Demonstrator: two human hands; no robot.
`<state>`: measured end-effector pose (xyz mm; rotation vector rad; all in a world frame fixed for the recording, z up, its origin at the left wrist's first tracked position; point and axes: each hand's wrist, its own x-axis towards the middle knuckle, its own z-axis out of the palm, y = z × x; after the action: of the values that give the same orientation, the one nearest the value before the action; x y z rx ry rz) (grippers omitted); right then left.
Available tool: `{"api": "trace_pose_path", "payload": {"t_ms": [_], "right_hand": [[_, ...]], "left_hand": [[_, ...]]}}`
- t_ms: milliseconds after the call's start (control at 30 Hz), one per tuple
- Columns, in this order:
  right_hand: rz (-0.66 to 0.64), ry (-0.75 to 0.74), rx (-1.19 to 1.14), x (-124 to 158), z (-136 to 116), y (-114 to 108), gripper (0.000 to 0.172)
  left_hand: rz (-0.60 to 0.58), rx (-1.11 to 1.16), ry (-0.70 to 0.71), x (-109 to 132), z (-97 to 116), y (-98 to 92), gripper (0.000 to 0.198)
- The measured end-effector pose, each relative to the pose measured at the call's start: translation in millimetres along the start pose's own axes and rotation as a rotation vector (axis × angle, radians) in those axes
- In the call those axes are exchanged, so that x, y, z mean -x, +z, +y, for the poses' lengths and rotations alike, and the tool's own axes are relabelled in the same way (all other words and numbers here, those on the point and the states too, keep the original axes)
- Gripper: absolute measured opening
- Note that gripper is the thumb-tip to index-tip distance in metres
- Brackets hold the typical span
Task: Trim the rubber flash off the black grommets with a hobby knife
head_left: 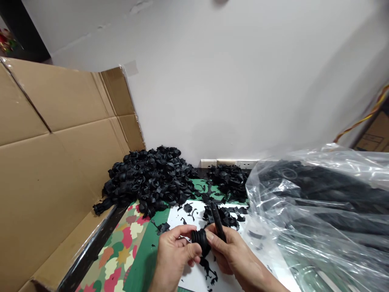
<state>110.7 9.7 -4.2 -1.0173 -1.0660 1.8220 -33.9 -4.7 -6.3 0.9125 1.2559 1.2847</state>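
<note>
A ribbed black rubber piece is held between both hands at the bottom centre. My left hand grips its left side with thumb and fingers. On the right side, my right hand presses the piece with its thumb and also holds a dark stick-like tool, which points up and away. Below and behind the hands is a white sheet with black scraps on it. A small heap of black scraps lies just beyond the right hand.
A large pile of black rubber pieces stands at the back left, beside a cardboard panel. Another black heap sits near wall sockets. A clear plastic bag of dark pieces fills the right side.
</note>
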Motion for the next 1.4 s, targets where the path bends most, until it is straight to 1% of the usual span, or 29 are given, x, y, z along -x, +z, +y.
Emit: {"api": "trace_pose_path", "payload": {"t_ms": [133,200,267,367,533,633,700,800,933,1000,1067,1167,1233,1267,1400], "right_hand": [[0.003,0.015,-0.023,0,-2,1,0.043],[0.017,0.006,-0.005,0,-2,0,0.043],[0.041,-0.007,0.031,-1,-2,0,0.042],[0.060,-0.044,0.093,-2,-2,-3,0.039],[0.001,-0.156,0.170,1,-3,0,0.027],[-0.016,-0.221,0.190,2,-1,5,0.016],[0.023,-0.245,0.208,0,2,7,0.009],[0.114,-0.231,0.246,-4,5,4,0.012],[0.191,-0.141,0.229,-5,6,-2,0.015],[0.191,-0.111,0.207,-4,5,-2,0.016],[0.165,-0.096,0.193,-3,4,-2,0.018],[0.112,-0.069,0.167,-3,4,-1,0.021],[0.095,-0.062,0.145,-3,5,-1,0.022],[0.089,-0.063,0.134,-3,5,-1,0.023],[0.066,-0.085,0.101,-4,6,-2,0.026]], "left_hand": [[-0.113,0.035,-0.041,-1,2,0.3,0.045],[-0.128,0.042,-0.063,-1,4,1.6,0.049],[-0.110,0.041,-0.092,-1,5,2.6,0.050],[-0.048,0.054,-0.141,-2,3,2.4,0.050],[0.014,0.074,-0.164,-5,-1,0.6,0.054],[-0.007,0.053,-0.186,-5,-2,0.9,0.055],[-0.045,0.029,-0.193,-4,-3,1.2,0.057],[-0.067,-0.033,-0.156,-2,-2,0.7,0.056],[0.005,-0.143,0.020,1,1,-0.2,0.039],[0.035,-0.194,0.103,4,3,0.9,0.045],[0.028,-0.235,0.177,7,4,3.0,0.048],[0.008,-0.252,0.284,10,5,6.3,0.043],[0.017,-0.228,0.297,9,7,7.7,0.036],[0.025,-0.199,0.279,8,7,8.2,0.033],[0.045,-0.050,0.119,6,10,9.6,0.029]]}}
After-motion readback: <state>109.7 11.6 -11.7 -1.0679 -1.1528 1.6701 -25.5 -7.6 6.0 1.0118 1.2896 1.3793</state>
